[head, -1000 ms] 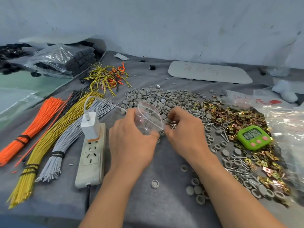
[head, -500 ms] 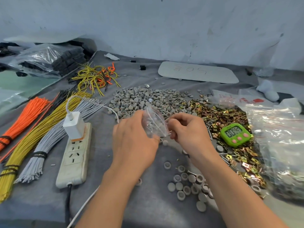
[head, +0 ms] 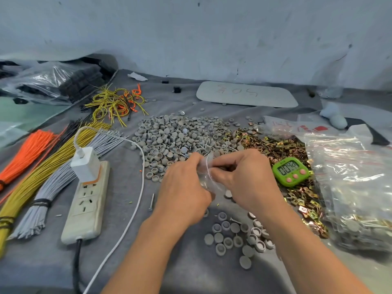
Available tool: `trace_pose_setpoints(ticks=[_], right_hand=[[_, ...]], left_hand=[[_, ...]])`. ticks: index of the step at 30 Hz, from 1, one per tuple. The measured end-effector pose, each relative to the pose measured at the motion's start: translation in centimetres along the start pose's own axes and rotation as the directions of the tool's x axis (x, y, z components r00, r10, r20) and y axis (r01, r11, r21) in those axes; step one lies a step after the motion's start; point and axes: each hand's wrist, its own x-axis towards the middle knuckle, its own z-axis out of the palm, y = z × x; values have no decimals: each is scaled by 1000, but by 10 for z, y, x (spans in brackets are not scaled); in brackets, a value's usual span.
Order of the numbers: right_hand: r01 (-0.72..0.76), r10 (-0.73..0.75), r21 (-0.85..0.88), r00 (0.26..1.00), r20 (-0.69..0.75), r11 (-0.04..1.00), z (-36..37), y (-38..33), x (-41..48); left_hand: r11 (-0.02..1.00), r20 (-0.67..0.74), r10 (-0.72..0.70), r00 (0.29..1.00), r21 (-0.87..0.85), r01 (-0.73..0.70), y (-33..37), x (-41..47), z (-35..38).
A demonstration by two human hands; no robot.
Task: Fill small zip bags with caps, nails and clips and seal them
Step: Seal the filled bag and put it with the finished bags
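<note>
Your left hand (head: 182, 185) and right hand (head: 246, 179) both pinch the upper edge of the bag (head: 206, 165), held between them just in front of the caps (head: 169, 136). To seal it well, press the zip flat, then run your pinch along its whole length, contents hanging low.

Mostly hidden between left hand (head: 182, 187) and right hand (head: 244, 177): zip bag (head: 205, 166), contents unclear. Orange wire bundle (head: 27, 149) cut by left edge, big plastic bag (head: 356, 187) by right edge.

green timer (head: 290, 171) showing 0040, grey board (head: 247, 94) red writing unclear
</note>
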Motion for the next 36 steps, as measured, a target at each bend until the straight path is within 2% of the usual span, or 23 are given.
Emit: trace_pose_setpoints(ticks=[4,8,13,16,20,23,26,30,33,35,36], right_hand=[[16,-17,10,999,50,1000,-8,-2,-2],[-11,12,42,1000,-22,999,-13,-2,1],[-16,13,-27,994,-111,999,-18,-3,3],[1,-10,-119,997,-79,993,-11,-7,2],[-10,4,-63,996,-91,998,2,-11,1],[6,-22,-105,988,-154,994,1,-9,1],[13,-35,-151,989,-145,988,1,-7,2],[19,-20,-9,996,-85,1000,6,-7,4],[46,-18,100,963,-267,994,8,-6,10],[-12,24,34,930,-368,999,7,-2,16],[-62,41,-51,938,-344,997,8,1,19]], left_hand=[[995,35,-49,998,-80,52,2,-1,1],[980,81,-93,992,-170,105,7,2,-1],[976,92,-129,987,-163,143,12,2,0],[974,104,-158,982,-148,173,12,2,2],[965,90,-176,980,-180,190,11,1,1],[969,56,-164,985,-176,172,11,-1,2],[969,5,-169,986,-181,167,11,-1,3],[967,-26,-178,984,-188,170,10,1,0],[943,-91,-227,970,-269,195,8,3,-4],[929,-182,-268,946,-308,204,7,3,-8],[924,-237,-291,927,-319,209,6,4,-10]])
